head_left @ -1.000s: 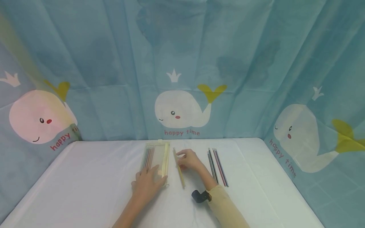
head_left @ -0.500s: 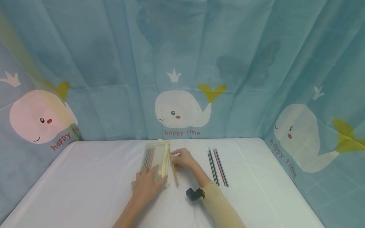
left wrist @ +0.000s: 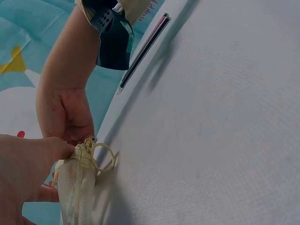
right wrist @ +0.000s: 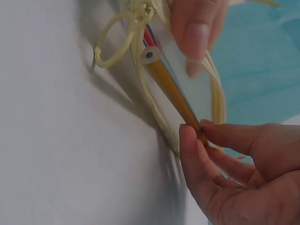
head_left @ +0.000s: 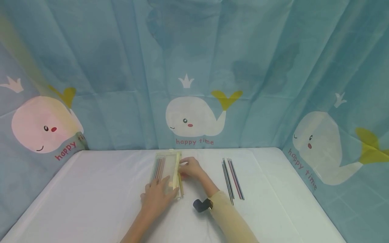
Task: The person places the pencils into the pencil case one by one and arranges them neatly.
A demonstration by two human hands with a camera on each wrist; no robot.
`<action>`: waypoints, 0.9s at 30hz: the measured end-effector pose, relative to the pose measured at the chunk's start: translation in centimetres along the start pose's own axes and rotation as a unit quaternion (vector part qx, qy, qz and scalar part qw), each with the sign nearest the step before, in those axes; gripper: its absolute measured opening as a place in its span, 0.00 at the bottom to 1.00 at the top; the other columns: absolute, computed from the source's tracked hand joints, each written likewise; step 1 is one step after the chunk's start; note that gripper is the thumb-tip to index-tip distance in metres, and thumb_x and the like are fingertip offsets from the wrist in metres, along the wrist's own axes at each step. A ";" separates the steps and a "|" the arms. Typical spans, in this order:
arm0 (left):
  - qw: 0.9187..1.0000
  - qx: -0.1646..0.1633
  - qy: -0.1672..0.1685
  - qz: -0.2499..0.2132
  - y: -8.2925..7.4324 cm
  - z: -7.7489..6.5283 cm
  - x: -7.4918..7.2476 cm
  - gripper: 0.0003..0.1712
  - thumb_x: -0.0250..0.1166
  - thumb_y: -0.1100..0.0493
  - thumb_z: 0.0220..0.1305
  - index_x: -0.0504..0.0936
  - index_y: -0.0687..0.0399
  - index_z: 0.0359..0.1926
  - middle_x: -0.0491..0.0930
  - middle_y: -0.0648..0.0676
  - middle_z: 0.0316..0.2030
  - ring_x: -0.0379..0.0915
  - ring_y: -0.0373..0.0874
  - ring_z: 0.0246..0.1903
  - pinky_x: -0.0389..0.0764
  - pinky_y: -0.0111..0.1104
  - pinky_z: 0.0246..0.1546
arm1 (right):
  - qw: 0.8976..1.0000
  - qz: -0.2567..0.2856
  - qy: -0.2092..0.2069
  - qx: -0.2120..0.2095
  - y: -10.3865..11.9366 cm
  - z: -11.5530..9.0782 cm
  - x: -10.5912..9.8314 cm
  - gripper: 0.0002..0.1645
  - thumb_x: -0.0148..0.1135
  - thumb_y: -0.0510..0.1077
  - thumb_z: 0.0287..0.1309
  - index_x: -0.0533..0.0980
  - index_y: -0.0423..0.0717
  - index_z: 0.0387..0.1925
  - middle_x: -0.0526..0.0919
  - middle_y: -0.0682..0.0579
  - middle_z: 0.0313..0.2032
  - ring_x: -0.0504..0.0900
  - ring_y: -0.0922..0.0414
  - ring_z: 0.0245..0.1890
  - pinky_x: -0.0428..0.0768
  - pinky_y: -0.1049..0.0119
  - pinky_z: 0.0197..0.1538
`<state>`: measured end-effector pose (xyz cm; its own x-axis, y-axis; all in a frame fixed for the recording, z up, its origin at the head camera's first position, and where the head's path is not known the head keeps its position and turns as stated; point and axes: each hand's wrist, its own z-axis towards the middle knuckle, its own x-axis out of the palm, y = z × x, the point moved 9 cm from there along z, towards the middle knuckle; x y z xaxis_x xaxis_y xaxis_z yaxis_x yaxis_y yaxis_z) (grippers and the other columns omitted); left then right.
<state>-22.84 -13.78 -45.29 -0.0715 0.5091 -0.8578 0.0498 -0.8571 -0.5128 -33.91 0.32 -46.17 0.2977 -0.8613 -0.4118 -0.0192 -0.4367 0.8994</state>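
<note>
A translucent pale-yellow zip pencil case [head_left: 171,163] lies on the table, with several pencils [head_left: 158,167] showing through its left part. My left hand [head_left: 155,197] lies over the near end, and its thumb and fingers grip the edge beside the opening. My right hand [head_left: 191,167] pinches a yellow pencil [right wrist: 171,89] between thumb and fingertips. In the right wrist view the pencil lies within the zip opening, its flat end toward the camera, with a red pencil [right wrist: 150,37] behind it. A ring zip pull [right wrist: 105,54] hangs at the case's near corner.
To the right of my right forearm several dark pencils [head_left: 228,179] and a red one [head_left: 236,179] lie on the white tabletop [head_left: 273,202]. A blue whale-print curtain [head_left: 121,67] hangs behind the table and at both sides.
My right hand has moved left, bringing the yellow pencil from the table to the case's zip edge. One dark pencil on the right has slid slightly toward me. My left hand stays put.
</note>
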 end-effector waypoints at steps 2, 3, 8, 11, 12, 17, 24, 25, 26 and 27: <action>1.000 0.000 -0.001 -0.004 0.0 0.0 0.0 0.39 0.68 0.35 0.67 0.78 0.53 0.71 0.73 0.71 0.65 0.68 0.75 0.62 0.72 0.68 0.48 | 1.000 0.000 -0.002 -0.001 0.1 0.1 0.2 0.30 0.69 0.35 0.56 0.78 0.30 0.61 0.88 0.43 0.36 0.87 0.53 0.31 0.88 0.61 0.41; 1.000 0.001 -0.001 -0.005 0.0 0.0 0.0 0.40 0.68 0.35 0.67 0.77 0.53 0.71 0.73 0.71 0.65 0.68 0.75 0.62 0.72 0.68 0.49 | 1.000 0.000 -0.003 -0.002 0.1 0.2 0.3 0.30 0.70 0.36 0.55 0.78 0.30 0.61 0.88 0.43 0.36 0.87 0.53 0.32 0.88 0.61 0.42; 1.000 0.001 -0.001 -0.013 0.0 -0.1 0.0 0.39 0.68 0.35 0.68 0.78 0.53 0.71 0.72 0.71 0.66 0.67 0.76 0.63 0.71 0.70 0.49 | 1.000 0.005 -0.006 -0.014 0.2 0.5 0.8 0.30 0.70 0.38 0.57 0.78 0.27 0.60 0.89 0.40 0.36 0.88 0.52 0.31 0.88 0.60 0.41; 1.000 -0.001 0.001 -0.015 -0.1 -0.1 -0.1 0.38 0.68 0.36 0.69 0.77 0.53 0.71 0.72 0.72 0.67 0.67 0.76 0.63 0.71 0.71 0.50 | 1.000 0.002 -0.015 -0.025 0.3 0.6 1.1 0.29 0.70 0.37 0.56 0.79 0.27 0.58 0.89 0.39 0.37 0.86 0.53 0.31 0.87 0.61 0.41; 1.000 -0.003 0.002 -0.015 -0.1 -0.1 -0.1 0.38 0.68 0.36 0.69 0.77 0.53 0.71 0.71 0.72 0.67 0.67 0.76 0.63 0.71 0.72 0.51 | 0.999 0.000 -0.017 -0.028 0.4 0.7 1.1 0.28 0.70 0.37 0.56 0.79 0.27 0.58 0.89 0.38 0.37 0.85 0.54 0.31 0.87 0.61 0.41; 1.000 -0.006 0.004 -0.011 -0.1 -0.1 0.0 0.39 0.68 0.37 0.68 0.77 0.53 0.71 0.71 0.72 0.67 0.67 0.76 0.63 0.71 0.72 0.51 | 0.999 0.009 -0.020 -0.030 0.2 0.9 1.6 0.28 0.68 0.34 0.56 0.78 0.26 0.58 0.89 0.37 0.39 0.86 0.53 0.31 0.87 0.61 0.41; 1.000 -0.003 0.000 -0.007 -0.1 -0.1 0.0 0.39 0.69 0.36 0.68 0.77 0.53 0.71 0.72 0.71 0.66 0.68 0.76 0.62 0.72 0.71 0.49 | 0.999 0.019 -0.019 -0.035 0.2 1.0 1.9 0.27 0.67 0.32 0.55 0.79 0.25 0.57 0.89 0.34 0.42 0.90 0.48 0.36 0.88 0.59 0.42; 1.000 -0.003 0.000 -0.007 -0.1 -0.1 0.0 0.39 0.69 0.36 0.68 0.77 0.53 0.71 0.72 0.71 0.66 0.68 0.76 0.62 0.72 0.71 0.49 | 0.999 0.016 -0.019 -0.036 0.2 1.0 1.9 0.27 0.67 0.32 0.55 0.79 0.25 0.57 0.89 0.34 0.42 0.90 0.48 0.37 0.88 0.59 0.42; 1.000 -0.003 0.001 -0.008 -0.1 -0.1 0.0 0.39 0.69 0.36 0.68 0.77 0.53 0.71 0.72 0.71 0.67 0.68 0.76 0.63 0.72 0.71 0.49 | 0.999 0.012 -0.018 -0.036 0.2 1.0 2.0 0.27 0.67 0.33 0.55 0.79 0.26 0.58 0.89 0.35 0.43 0.90 0.48 0.37 0.88 0.59 0.43; 1.000 -0.004 0.002 -0.008 -0.1 -0.1 0.0 0.39 0.69 0.36 0.68 0.77 0.53 0.71 0.71 0.71 0.67 0.67 0.76 0.63 0.72 0.71 0.50 | 0.999 0.009 -0.018 -0.036 0.1 1.0 1.9 0.27 0.68 0.33 0.55 0.79 0.26 0.58 0.89 0.35 0.43 0.89 0.48 0.37 0.88 0.59 0.43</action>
<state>-22.77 -13.71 -45.25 -0.0687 0.5234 -0.8493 0.0570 -0.8478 -0.5272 -34.30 -1.66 -47.02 0.2636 -0.8783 -0.3989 0.0455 -0.4017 0.9146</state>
